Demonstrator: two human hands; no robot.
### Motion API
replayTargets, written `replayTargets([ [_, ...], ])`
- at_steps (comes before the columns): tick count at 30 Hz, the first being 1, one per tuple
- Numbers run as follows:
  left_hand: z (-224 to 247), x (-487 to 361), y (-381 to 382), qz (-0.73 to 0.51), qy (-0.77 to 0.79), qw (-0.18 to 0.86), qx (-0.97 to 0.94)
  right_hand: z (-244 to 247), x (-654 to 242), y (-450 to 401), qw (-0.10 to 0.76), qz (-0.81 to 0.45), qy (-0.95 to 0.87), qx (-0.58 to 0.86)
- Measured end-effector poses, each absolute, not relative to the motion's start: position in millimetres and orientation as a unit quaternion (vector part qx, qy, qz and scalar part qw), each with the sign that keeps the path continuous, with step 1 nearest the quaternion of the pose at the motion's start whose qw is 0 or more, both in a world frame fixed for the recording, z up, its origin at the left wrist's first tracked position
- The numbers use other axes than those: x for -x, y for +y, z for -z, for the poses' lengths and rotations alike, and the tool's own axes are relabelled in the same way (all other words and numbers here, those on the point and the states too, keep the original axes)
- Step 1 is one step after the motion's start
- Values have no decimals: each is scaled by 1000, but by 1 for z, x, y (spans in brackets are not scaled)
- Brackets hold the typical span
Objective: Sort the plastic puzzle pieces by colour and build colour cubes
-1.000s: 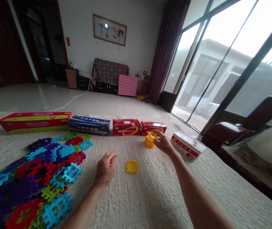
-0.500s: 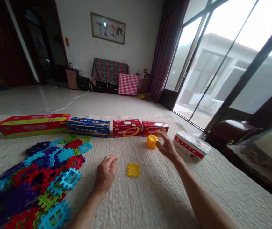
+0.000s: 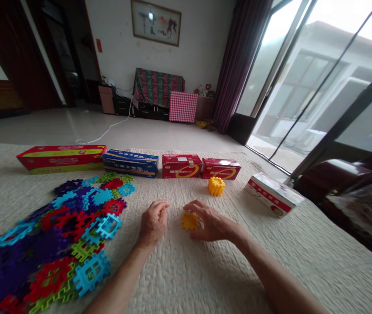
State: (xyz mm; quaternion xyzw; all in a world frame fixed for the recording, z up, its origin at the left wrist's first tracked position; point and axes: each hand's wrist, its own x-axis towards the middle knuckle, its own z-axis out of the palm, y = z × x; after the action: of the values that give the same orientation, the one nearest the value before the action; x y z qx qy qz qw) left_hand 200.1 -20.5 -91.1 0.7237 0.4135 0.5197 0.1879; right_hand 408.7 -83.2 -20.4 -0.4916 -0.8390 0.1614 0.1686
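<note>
Currently, right hand point(image 3: 212, 224): thumb and fingers apart, arched about the edges of one yellow interlocking plastic tile point(image 3: 189, 221), which lies on the quilted cover point(image 3: 179, 274) between the two hands; whether the fingertips press on it, cannot tell. Left hand point(image 3: 153, 221): fingers curled together, thumb alongside, nothing visible in them, resting just to the left of the tile.

Newly changed: the right hand has left the stack of yellow interlocking tiles point(image 3: 216, 186) and come back to the single tile. Judged from this, the work now centres on that loose tile, with the stack out of hand.

Further out: the stack, upright, beyond the right hand and near the front of the smaller red battery carton point(image 3: 221, 169). To the left, one sprawling heap of interlocking tiles point(image 3: 83, 222) in purple, red, light blue and green, overlapping.

Along the far edge, left to right: one long red-and-green box point(image 3: 62, 161), one blue battery carton point(image 3: 130, 164), one larger red battery carton point(image 3: 181, 167), then the smaller one. At far right, set at an angle: one white-and-red box point(image 3: 272, 195).
</note>
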Motion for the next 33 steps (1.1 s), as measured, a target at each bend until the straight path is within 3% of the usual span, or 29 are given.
replayTargets([
  [9, 91, -200, -21, -522, 411, 186, -724, 13, -414, -78, 190, -182, -830, 491],
  [16, 92, -200, -20, -519, 415, 188, -723, 28, -422, -69, 254, -75, -748, 608],
  [24, 91, -200, -21, -518, 415, 196, -722, 29, -411, -73, 186, -94, -784, 585],
  [33, 93, -199, -20, -514, 417, 194, -724, 35, -412, -70, 213, -81, -793, 565],
])
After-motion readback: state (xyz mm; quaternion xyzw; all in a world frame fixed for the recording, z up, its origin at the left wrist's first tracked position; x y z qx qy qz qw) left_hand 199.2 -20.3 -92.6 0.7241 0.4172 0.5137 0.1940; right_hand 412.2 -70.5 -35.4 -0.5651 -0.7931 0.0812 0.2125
